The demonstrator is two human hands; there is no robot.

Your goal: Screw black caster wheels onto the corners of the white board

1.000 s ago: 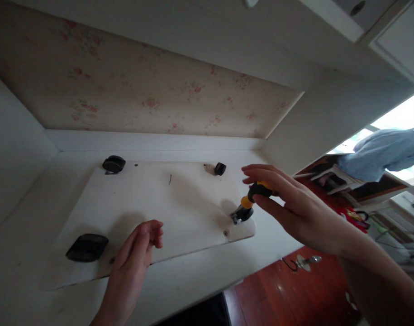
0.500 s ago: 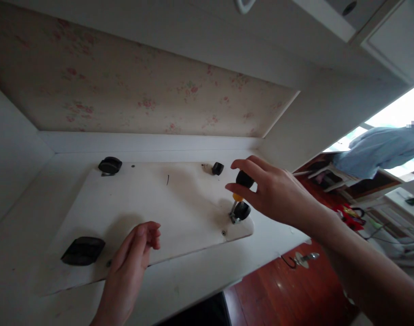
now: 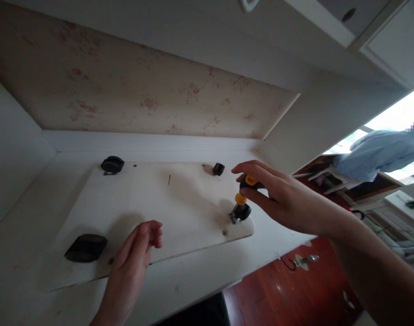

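Observation:
A white board (image 3: 179,213) with black casters at its corners lies on a white surface. My right hand (image 3: 271,188) grips the black and yellow handle of a screwdriver (image 3: 241,198), whose tip is down at the metal bracket of the near right caster (image 3: 243,212). Near the board's front edge, my left hand (image 3: 135,253) has its fingers curled together; whether anything is inside them is hidden. To its left sits a larger black caster (image 3: 86,248). Two more stand along the far edge, one at the left (image 3: 112,165) and a smaller-looking one at the right (image 3: 218,169).
Behind the board rises a flower-patterned panel (image 3: 193,90), with a white ledge overhead. Beyond the right edge are a red wooden floor (image 3: 271,294) and a metal fitting with a hook (image 3: 302,261). A person in a blue top (image 3: 383,149) bends over at the far right.
My right hand has turned around the screwdriver handle and shifted slightly right, showing more of its yellow part. My left hand has barely moved.

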